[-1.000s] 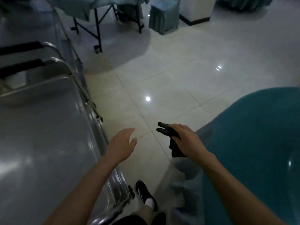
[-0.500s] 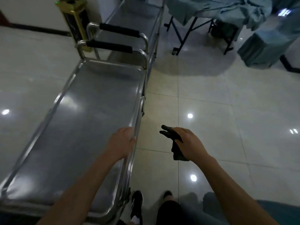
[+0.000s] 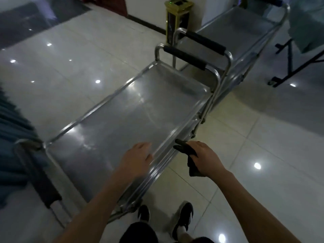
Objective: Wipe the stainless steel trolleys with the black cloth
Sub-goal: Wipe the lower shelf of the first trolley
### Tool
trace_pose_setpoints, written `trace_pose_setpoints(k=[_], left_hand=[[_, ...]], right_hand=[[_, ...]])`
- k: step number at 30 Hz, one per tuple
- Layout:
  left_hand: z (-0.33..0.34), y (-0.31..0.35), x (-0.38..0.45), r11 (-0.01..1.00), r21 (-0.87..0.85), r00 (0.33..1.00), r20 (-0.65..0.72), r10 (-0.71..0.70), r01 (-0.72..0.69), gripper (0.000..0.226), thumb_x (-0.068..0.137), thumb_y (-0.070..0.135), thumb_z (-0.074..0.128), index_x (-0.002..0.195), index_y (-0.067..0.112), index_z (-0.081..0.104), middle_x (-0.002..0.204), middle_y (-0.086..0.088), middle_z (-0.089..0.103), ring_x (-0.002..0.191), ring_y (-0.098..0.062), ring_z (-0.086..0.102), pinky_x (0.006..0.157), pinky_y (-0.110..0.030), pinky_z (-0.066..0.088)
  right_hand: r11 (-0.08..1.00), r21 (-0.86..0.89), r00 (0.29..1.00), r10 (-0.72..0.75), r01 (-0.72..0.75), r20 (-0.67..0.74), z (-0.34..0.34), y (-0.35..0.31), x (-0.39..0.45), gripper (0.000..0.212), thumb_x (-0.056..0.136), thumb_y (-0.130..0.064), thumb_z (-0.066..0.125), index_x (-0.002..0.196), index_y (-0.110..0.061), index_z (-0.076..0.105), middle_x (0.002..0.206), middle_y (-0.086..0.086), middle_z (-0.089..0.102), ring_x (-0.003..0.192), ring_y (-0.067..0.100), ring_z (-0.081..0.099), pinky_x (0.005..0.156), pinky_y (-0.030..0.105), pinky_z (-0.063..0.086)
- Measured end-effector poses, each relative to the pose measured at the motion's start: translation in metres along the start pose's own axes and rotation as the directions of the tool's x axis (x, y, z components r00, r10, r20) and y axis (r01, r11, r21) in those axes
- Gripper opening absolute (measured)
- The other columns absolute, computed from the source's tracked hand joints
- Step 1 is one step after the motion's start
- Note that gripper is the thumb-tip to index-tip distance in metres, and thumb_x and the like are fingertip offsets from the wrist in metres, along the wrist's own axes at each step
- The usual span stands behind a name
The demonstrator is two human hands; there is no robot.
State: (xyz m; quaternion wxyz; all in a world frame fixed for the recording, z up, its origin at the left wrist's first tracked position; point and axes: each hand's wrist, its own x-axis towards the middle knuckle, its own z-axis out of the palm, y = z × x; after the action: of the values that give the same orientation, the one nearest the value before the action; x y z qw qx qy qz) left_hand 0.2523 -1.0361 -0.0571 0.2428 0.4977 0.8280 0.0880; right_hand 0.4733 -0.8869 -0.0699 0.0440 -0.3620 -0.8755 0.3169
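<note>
A stainless steel trolley [image 3: 122, 116] with a flat shiny top and a black-padded handle stands in front of me. A second steel trolley [image 3: 245, 30] stands behind it, end to end. My left hand [image 3: 136, 160] hovers over the near trolley's right rim with fingers relaxed, holding nothing. My right hand [image 3: 205, 158] grips the black cloth [image 3: 187, 155] just to the right of that rim, over the floor. The cloth hangs down from my fist.
A gold and black bin [image 3: 177, 18] stands against the wall behind the trolleys. Teal draped fabric [image 3: 12, 130] is at the left edge with a third trolley's handle [image 3: 36, 172] beside it. A black folding frame [image 3: 291, 65] stands at right. My shoes [image 3: 182, 218] are on the glossy tiled floor.
The view has swung left, bringing the near trolley to the centre. My left hand has shifted over the trolley top by the rim. My right hand holds the cloth as before.
</note>
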Motion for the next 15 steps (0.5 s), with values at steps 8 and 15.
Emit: trace_pose_setpoints(k=[8, 15], left_hand=[[0.007, -0.014, -0.031, 0.978, -0.057, 0.970, -0.124, -0.208, 0.202, 0.042, 0.093, 0.030, 0.044, 0.130, 0.012, 0.053, 0.138, -0.009, 0.053, 0.135, -0.029, 0.040, 0.106, -0.041, 0.039], [0.015, -0.007, -0.064, 0.935, -0.116, 0.904, -0.242, -0.353, 0.334, 0.050, 0.098, 0.030, 0.047, 0.146, 0.016, 0.041, 0.151, -0.003, 0.041, 0.144, -0.022, 0.025, 0.112, -0.036, 0.028]], right_hand=[[0.972, -0.030, 0.948, -0.220, 0.233, 0.229, 0.017, -0.002, 0.036, 0.036, 0.092, -0.009, 0.050, 0.119, -0.029, 0.062, 0.081, -0.014, 0.058, 0.081, 0.019, 0.064, 0.072, 0.037, 0.053], [0.906, -0.054, 0.856, -0.376, 0.420, 0.355, 0.024, -0.009, 0.067, 0.018, 0.096, -0.017, 0.049, 0.107, -0.026, 0.060, 0.085, -0.006, 0.062, 0.072, 0.012, 0.060, 0.067, 0.042, 0.055]])
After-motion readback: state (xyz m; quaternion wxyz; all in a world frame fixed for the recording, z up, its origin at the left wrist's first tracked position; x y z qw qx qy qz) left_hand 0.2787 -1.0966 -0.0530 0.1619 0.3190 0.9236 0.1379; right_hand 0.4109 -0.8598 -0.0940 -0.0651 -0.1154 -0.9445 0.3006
